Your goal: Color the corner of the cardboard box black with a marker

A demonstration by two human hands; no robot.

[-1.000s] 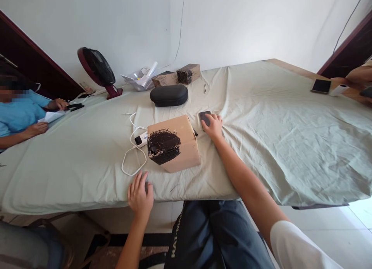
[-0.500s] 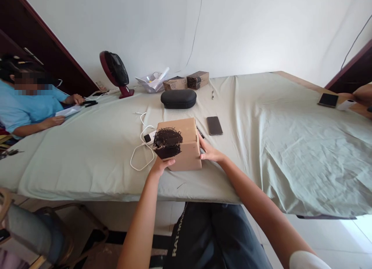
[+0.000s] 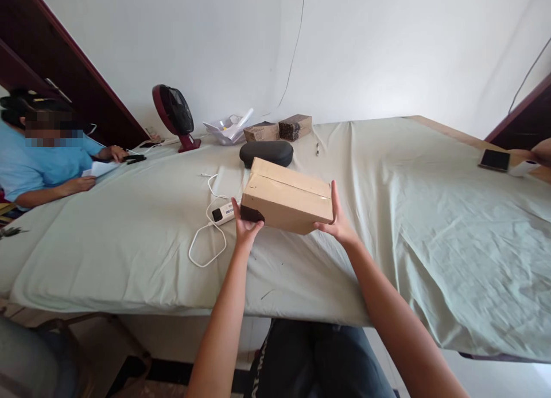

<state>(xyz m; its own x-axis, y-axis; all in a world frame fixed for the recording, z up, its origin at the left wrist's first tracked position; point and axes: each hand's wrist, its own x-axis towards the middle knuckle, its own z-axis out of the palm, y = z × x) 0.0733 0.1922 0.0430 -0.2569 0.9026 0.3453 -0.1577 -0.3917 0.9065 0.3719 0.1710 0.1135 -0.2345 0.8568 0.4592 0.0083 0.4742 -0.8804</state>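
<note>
Both hands clamp the cardboard box (image 3: pixel 287 196) by its ends: left hand (image 3: pixel 246 227) cupping the dark-marked end, right hand (image 3: pixel 338 220) flat on the other, box off the table (image 3: pixel 129 237). Keep palm pressure even and level; mind the white charger (image 3: pixel 222 213) and black case (image 3: pixel 267 153) close by.

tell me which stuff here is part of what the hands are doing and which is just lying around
In hand:
- cardboard box, lifted off the sheet
- left hand at its left end
- right hand at its right end

Lying about:
- white power bank with white cable
- black case
- red fan
- two small boxes
- pen
- phone at far right
- co-worker's papers
</note>
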